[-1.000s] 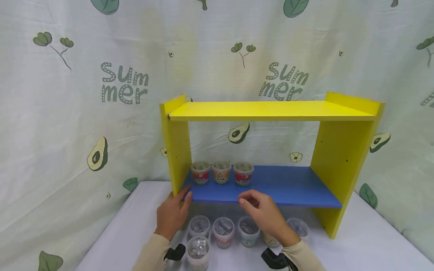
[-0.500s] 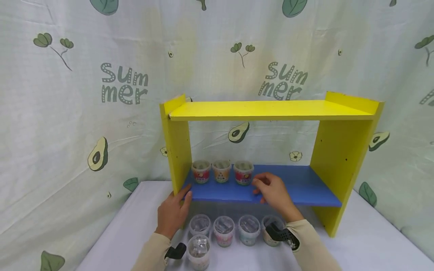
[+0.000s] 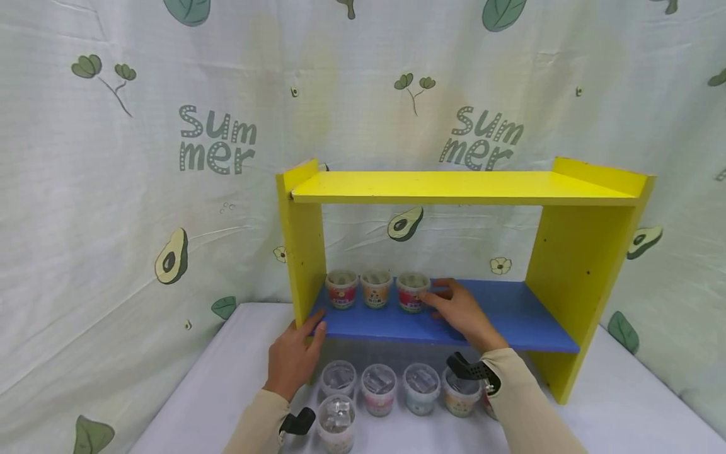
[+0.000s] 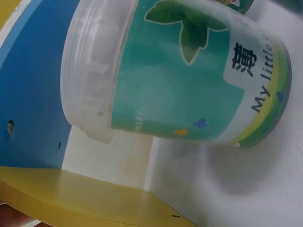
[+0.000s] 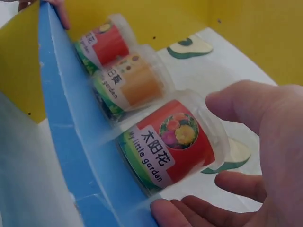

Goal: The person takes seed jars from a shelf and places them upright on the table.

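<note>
Pale leaf-printed fabric (image 3: 227, 57) hangs behind a yellow open-fronted unit (image 3: 454, 186), its blue shelf (image 3: 505, 315) running rightward past a red-labelled plastic cup (image 3: 409, 296) to the side panel (image 3: 590, 277). The right hand (image 3: 461, 311) parts loosely about the upright cup, unclenched, contact unclear; the left hand (image 3: 292, 359) rests, fingers extended, at the shelf's left front corner. Flowers and green edging mark the cup's label.

left hand (image 3: 293, 360): bare | plain beige long fabric sleeve (image 3: 254, 425) ending at the wrist | black rounded wrist-worn piece (image 3: 300, 420) on the inner side | right hand (image 3: 462, 315): bare | matching beige long fabric right sleeve (image 3: 530, 407), lightly creased | black curved wrist strap (image 3: 468, 369) with dotted texture, shiny bit (image 3: 490, 387) beside it
</note>
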Demonstrator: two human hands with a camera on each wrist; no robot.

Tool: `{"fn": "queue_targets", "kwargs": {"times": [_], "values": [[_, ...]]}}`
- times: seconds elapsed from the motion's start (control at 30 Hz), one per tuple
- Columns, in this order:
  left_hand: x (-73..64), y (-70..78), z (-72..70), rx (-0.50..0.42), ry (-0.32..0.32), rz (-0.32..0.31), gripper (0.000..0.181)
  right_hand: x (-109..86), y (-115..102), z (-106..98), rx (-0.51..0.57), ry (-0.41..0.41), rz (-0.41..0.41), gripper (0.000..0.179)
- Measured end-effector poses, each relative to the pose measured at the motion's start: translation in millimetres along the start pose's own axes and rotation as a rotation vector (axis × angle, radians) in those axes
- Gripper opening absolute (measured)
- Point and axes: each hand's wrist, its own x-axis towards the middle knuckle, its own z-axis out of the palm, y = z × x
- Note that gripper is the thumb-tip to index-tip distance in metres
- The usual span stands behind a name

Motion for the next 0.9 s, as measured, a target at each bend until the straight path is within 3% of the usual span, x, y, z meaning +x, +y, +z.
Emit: {"fn": "queue_targets", "kwargs": {"times": [0.27, 0.6, 0.9], "values": [[1.7, 1.2, 0.3, 0.008, -0.001, 0.008, 0.038, 14.9, -4.3, -2.9, 0.146, -0.093, -0.011, 0.074], [-0.1, 0.5, 2.1, 0.024, -0.018, -0.013, 0.039, 23.7, -7.6, -0.3, 0.09, -0.155, -0.012, 0.072], [0.4, -0.4, 1.9, 0.022, -0.022, -0.007, 0.04, 22.3, -6.1, 0.9, 0.039, -0.17, -0.018, 0.081]]}}
